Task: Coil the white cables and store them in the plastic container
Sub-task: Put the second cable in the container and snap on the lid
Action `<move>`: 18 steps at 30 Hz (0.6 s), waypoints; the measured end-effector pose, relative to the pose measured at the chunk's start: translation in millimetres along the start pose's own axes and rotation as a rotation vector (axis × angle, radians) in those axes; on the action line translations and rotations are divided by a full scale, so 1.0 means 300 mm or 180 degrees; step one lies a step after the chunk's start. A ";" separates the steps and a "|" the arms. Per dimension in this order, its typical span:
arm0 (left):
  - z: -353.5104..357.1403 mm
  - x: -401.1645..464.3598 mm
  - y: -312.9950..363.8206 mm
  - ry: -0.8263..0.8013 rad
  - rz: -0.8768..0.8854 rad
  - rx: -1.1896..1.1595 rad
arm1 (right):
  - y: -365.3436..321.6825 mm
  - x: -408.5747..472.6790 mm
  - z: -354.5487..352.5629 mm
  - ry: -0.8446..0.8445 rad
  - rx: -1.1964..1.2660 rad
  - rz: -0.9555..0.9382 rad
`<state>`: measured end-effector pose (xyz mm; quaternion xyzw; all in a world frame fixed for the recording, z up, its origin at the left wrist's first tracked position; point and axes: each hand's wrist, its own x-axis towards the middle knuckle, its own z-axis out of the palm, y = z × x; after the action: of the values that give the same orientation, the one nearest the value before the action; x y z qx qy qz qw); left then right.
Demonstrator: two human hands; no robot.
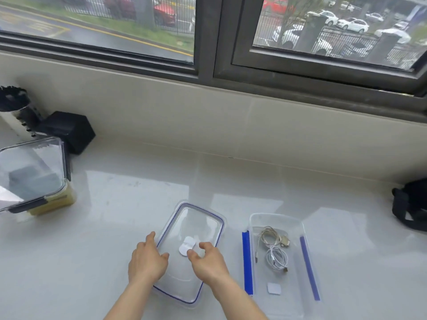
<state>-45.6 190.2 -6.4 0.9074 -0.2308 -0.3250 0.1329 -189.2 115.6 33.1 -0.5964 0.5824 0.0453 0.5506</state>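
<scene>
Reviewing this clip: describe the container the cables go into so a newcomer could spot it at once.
Start at the white counter under the window and look at its near edge, right of both hands. The clear plastic container sits there open, with two coiled white cables inside. Unlike the flat blue-rimmed lid beside it, it has blue latch flaps on its long sides.

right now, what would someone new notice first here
Probably the two hands at the bottom centre: the left hand rests on the left edge of a clear lid with a blue seal, the right hand hovers over its white sticker. Just right of it, an open plastic container holds two coiled white cables.
</scene>
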 end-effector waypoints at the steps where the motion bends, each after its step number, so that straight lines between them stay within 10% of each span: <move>1: 0.001 0.001 0.001 -0.0035 -0.0022 -0.0075 | 0.007 -0.006 -0.003 -0.0008 0.0033 0.0000; 18: -0.169 -0.391 0.552 0.0166 0.1546 -0.1335 | -0.115 -0.181 -0.374 0.0005 0.2345 -0.0938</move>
<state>-147.8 112.1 158.5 0.7866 -0.3652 -0.3010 0.3965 -246.7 61.2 135.6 -0.4361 0.4683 -0.2466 0.7278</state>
